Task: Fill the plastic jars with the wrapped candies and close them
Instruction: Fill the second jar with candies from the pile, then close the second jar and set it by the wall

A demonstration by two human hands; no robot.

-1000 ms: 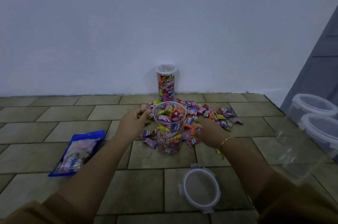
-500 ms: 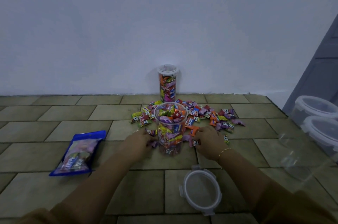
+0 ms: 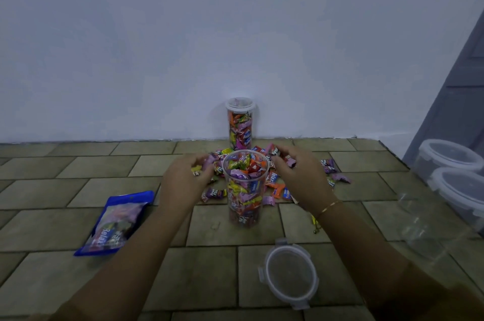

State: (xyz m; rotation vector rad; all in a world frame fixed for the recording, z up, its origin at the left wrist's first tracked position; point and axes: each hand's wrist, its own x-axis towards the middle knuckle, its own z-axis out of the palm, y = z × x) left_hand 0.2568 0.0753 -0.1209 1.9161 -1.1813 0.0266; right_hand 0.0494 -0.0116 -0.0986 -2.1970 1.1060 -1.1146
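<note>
A tall clear plastic jar (image 3: pixel 245 205) stands open on the tiled floor, nearly full of wrapped candies. My left hand (image 3: pixel 184 181) is raised beside its rim on the left and grips several candies. On the right of the rim, my right hand (image 3: pixel 301 176) holds candies too. Loose wrapped candies (image 3: pixel 332 167) lie scattered around and behind the jar. The jar's round lid (image 3: pixel 289 275) lies flat on the floor in front. A second jar (image 3: pixel 240 124), filled and lidded, stands against the wall.
A blue candy bag (image 3: pixel 115 223) lies on the floor at the left. Two lidded round containers (image 3: pixel 450 163) and an empty clear jar (image 3: pixel 424 218) are at the right edge. A white wall closes the back, a grey door the right.
Both hands scooped candies from the floor beside the jar's base, then rose with them to either side of the jar's rim.
</note>
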